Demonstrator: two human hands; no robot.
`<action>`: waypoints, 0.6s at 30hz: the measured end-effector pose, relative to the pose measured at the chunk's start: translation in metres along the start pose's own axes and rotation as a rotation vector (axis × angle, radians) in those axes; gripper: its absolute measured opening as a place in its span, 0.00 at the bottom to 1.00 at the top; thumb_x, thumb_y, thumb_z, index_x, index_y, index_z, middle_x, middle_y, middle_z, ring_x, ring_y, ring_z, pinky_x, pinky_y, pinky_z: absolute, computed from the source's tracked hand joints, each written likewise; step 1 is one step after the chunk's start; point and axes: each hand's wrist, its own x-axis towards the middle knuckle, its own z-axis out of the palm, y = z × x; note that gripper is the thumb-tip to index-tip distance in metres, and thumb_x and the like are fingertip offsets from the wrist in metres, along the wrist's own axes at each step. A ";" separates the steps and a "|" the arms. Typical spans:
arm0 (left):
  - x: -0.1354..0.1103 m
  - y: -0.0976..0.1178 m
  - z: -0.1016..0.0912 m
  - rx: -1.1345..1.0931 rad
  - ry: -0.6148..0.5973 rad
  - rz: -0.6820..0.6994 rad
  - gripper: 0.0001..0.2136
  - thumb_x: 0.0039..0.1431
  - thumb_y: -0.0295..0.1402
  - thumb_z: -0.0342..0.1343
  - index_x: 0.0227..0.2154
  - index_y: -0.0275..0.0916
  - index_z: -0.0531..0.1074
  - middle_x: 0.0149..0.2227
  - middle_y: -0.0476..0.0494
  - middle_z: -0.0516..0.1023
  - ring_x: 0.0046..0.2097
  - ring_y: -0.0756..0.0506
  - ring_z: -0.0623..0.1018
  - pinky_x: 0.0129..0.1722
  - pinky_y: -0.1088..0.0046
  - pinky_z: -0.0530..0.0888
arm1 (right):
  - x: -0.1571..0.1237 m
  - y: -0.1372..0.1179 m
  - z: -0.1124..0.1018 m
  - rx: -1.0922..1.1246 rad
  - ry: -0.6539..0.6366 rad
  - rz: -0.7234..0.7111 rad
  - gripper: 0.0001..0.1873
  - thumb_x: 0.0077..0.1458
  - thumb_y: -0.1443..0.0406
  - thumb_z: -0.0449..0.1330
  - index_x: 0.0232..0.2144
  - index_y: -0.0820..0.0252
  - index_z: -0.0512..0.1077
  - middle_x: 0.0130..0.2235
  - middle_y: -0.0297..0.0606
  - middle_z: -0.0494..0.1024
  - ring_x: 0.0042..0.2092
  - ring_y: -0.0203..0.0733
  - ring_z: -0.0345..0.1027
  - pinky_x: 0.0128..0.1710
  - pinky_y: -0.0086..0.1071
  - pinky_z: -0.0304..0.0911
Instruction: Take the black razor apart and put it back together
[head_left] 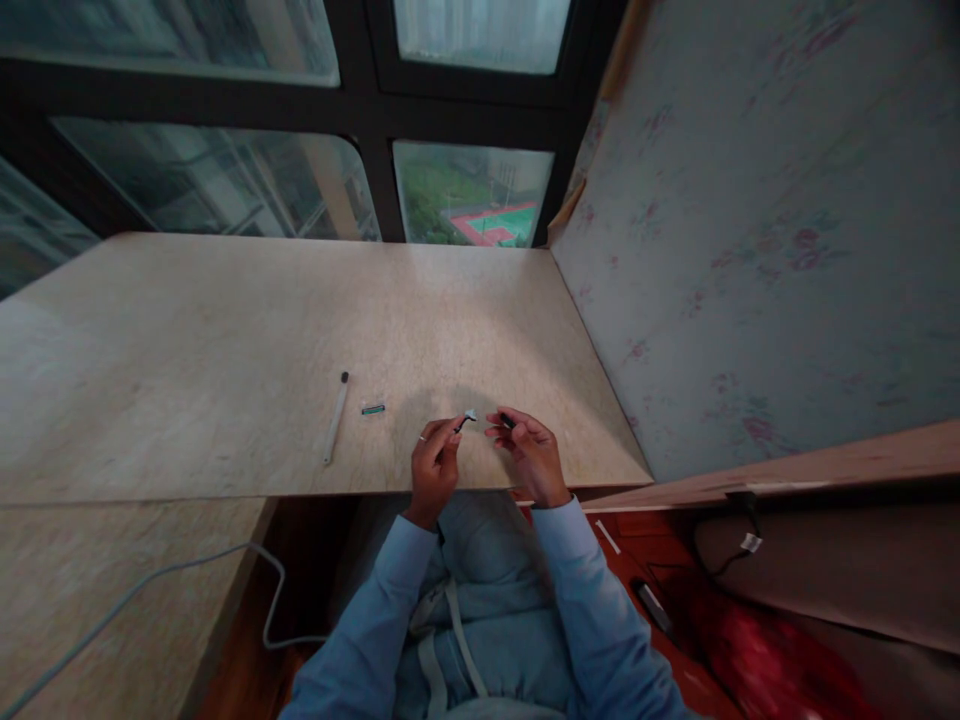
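Observation:
My left hand [435, 462] is closed in a pinch on what looks like a small razor [466, 419], with a thin dark neck and a pale head pointing up and to the right. Just to its right, my right hand [529, 450] holds a small black piece [507, 421] between thumb and fingers; its exact kind is too small to make out. The two held items are apart, above the table near its front edge. Left of my hands lies a small razor cartridge [373, 409] with a green-blue strip, seemingly on clear packaging. Beyond it rests a white toothbrush-like stick [335, 420] with a dark end.
The pale tabletop [225, 330] reaches back to a dark-framed window [367, 110]. A flower-patterned wall [750, 250] bounds the right side. At lower left, a grey cable [165, 570] crosses a lower surface. A red bag-like thing [780, 655] lies at lower right.

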 end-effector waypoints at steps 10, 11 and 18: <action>0.017 0.027 0.030 -0.052 -0.228 -0.090 0.15 0.64 0.30 0.49 0.52 0.40 0.70 0.45 0.41 0.75 0.45 0.46 0.75 0.46 0.69 0.72 | -0.019 -0.022 -0.048 0.166 0.086 -0.073 0.26 0.41 0.49 0.71 0.41 0.55 0.79 0.37 0.40 0.79 0.33 0.37 0.69 0.30 0.30 0.64; 0.021 0.030 0.038 -0.044 -0.252 -0.074 0.16 0.63 0.29 0.49 0.53 0.40 0.69 0.46 0.41 0.75 0.46 0.46 0.74 0.46 0.69 0.72 | -0.021 -0.025 -0.054 0.166 0.104 -0.081 0.26 0.40 0.49 0.71 0.41 0.55 0.79 0.38 0.40 0.78 0.33 0.38 0.69 0.30 0.30 0.64; 0.037 0.041 0.105 0.099 -0.428 -0.080 0.26 0.54 0.17 0.45 0.56 0.37 0.67 0.44 0.38 0.73 0.45 0.45 0.73 0.48 0.66 0.71 | -0.026 -0.028 -0.093 -0.130 0.340 -0.098 0.23 0.39 0.56 0.72 0.41 0.55 0.79 0.38 0.38 0.79 0.34 0.39 0.69 0.37 0.35 0.67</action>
